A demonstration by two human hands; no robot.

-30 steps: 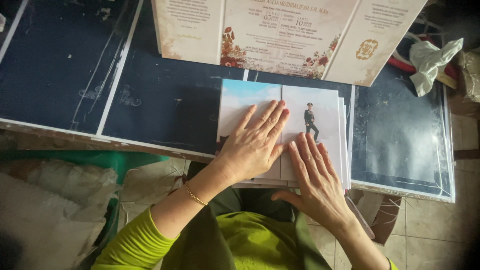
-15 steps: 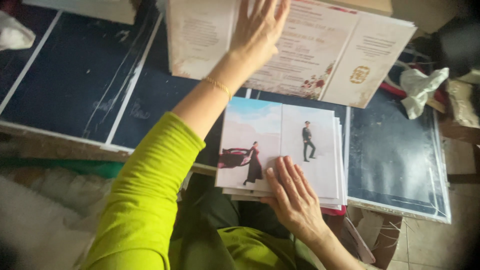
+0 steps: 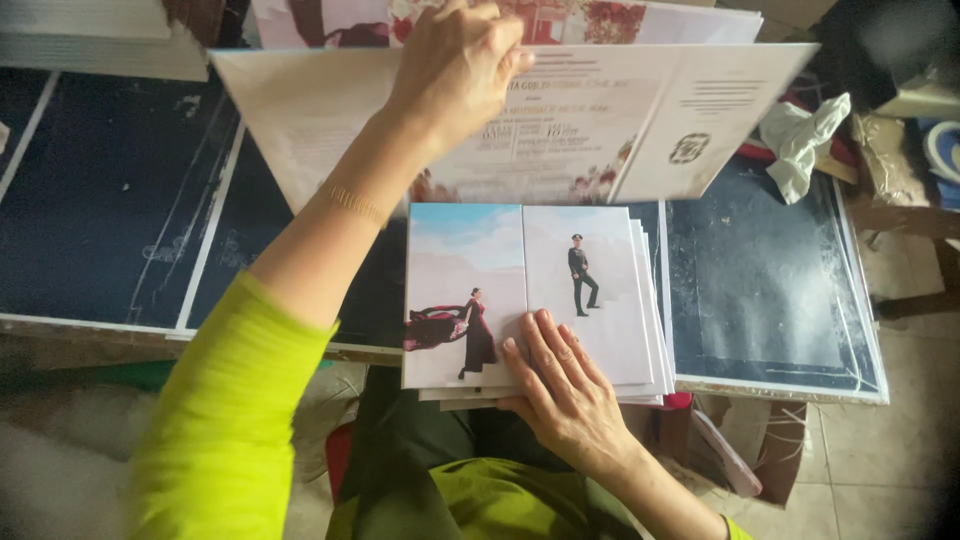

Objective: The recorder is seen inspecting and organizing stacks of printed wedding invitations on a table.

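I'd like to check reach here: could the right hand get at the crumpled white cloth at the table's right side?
Probably yes: the right hand rests on the photo card stack, and nothing visible stands between it and the white cloth.
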